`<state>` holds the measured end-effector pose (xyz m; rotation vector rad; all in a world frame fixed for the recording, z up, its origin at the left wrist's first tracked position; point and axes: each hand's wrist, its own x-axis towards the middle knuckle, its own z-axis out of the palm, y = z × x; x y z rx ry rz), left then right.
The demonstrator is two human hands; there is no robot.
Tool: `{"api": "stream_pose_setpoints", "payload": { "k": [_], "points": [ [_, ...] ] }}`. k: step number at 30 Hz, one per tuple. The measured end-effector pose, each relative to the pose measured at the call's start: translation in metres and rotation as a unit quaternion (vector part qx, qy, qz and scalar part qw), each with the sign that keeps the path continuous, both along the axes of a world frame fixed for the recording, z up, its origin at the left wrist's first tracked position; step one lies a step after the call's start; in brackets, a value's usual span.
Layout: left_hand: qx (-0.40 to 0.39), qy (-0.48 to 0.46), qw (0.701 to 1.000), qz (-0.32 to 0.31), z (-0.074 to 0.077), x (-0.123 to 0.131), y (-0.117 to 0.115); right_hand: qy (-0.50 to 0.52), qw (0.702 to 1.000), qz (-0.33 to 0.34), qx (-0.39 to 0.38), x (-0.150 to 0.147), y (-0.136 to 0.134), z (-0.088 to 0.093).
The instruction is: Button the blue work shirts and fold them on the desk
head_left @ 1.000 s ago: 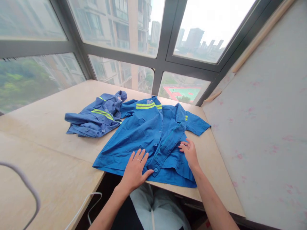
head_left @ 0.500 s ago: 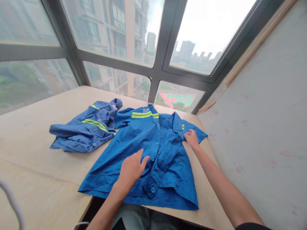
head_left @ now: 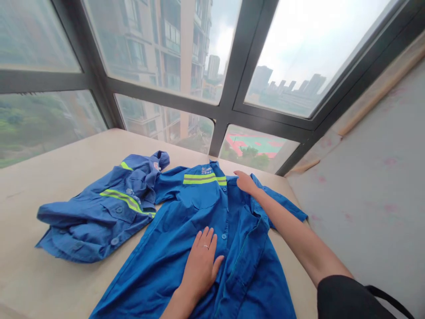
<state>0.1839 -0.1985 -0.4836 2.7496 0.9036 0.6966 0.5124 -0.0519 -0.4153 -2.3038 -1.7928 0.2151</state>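
Note:
A bright blue work jacket (head_left: 186, 239) with yellow-green reflective stripes lies spread in front of me, its collar towards the window. My left hand (head_left: 201, 261), with a ring on one finger, rests flat on the jacket's front beside the button edge. Up at the neckline, my right hand (head_left: 246, 182) reaches over the jacket, fingers stretched to the left; their undersides are hidden. The right front panel (head_left: 249, 248) is folded back in a loose diagonal. Part of the collar shows behind my right wrist.
A second, duller blue jacket (head_left: 99, 221) lies crumpled on the left, touching the first one's sleeve. The pale tabletop (head_left: 20, 186) reaches the window frame (head_left: 159, 104) at the back. A patterned wall (head_left: 372, 212) borders the right side.
My right hand has moved left and away from me, from the right sleeve to the neckline. My left hand now lies flat on the cloth. The view has come closer to the jackets.

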Motion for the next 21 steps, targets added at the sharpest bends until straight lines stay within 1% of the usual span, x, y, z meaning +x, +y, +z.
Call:
{"api": "stream_pose_setpoints", "payload": {
  "k": [2,4,6,8,11,13,18,21],
  "points": [
    [0.000,-0.007,1.000,-0.003,-0.004,-0.003,-0.001,-0.027,0.998,0.008,-0.055,0.006,0.023,0.000],
    [0.003,-0.014,1.000,-0.002,-0.004,-0.005,0.000,-0.047,0.991,0.011,-0.124,0.015,0.040,0.002],
    [0.013,-0.019,1.000,-0.001,-0.002,-0.004,0.002,-0.059,0.979,0.017,-0.194,0.026,0.052,0.006],
    [0.023,-0.027,0.999,-0.002,-0.002,-0.004,0.003,-0.061,0.964,0.026,-0.257,0.036,0.058,0.011],
    [0.023,-0.035,0.999,-0.006,-0.001,-0.003,0.003,-0.054,0.942,0.037,-0.329,0.044,0.059,0.017],
    [0.014,-0.036,0.999,-0.009,0.000,-0.004,0.002,-0.044,0.932,0.040,-0.358,0.044,0.057,0.018],
    [-0.023,-0.034,0.999,-0.009,0.002,-0.004,0.001,0.025,0.912,0.050,-0.407,0.031,0.052,0.019],
    [-0.044,-0.042,0.998,-0.011,0.002,-0.005,0.000,0.082,0.886,0.039,-0.455,0.023,0.048,0.024]
  ]
}}
